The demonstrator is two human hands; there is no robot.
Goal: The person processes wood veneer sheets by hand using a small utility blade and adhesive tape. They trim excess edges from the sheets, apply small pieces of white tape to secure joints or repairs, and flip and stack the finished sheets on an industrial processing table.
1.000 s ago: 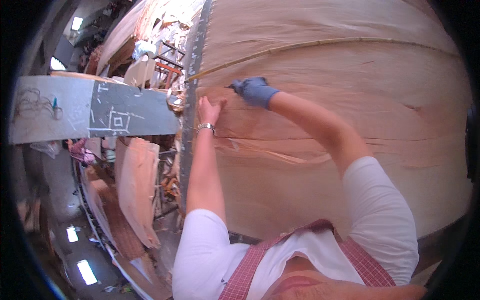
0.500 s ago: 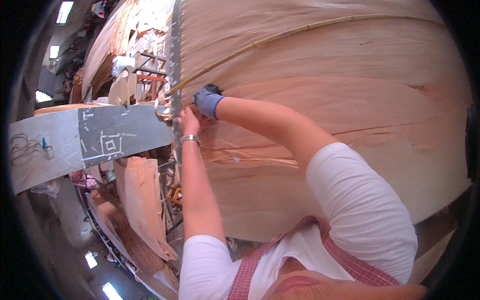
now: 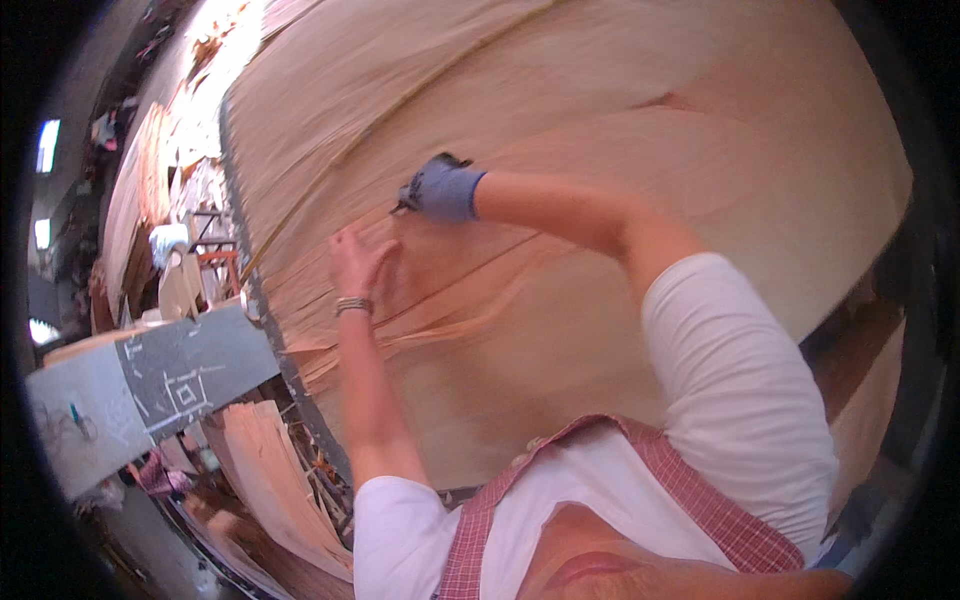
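Observation:
A wide sheet of thin tan wood veneer [image 3: 580, 330] covers the work surface under both hands, with long creases and splits running across it. My left hand [image 3: 356, 262], bare with a metal watch at the wrist, rests on the veneer with its thumb apart from the fingers. To its upper right is my right hand [image 3: 440, 188], in a blue-grey glove with dark fingers. It is closed round a small dark tool with a thin tip [image 3: 397, 209]; most of the tool is hidden in the glove.
A long thin wooden strip [image 3: 430, 82] lies across the veneer beyond my hands. Left of the dark table edge juts a grey board [image 3: 225, 345] with white marks. Veneer stacks [image 3: 265, 450] stand below it, and pale scraps [image 3: 200, 190] lie at the upper left.
The view has turned and shifted right. Both hands have moved away from the left table edge, inward over the veneer. My right hand is farther from my left, whose thumb now stands apart.

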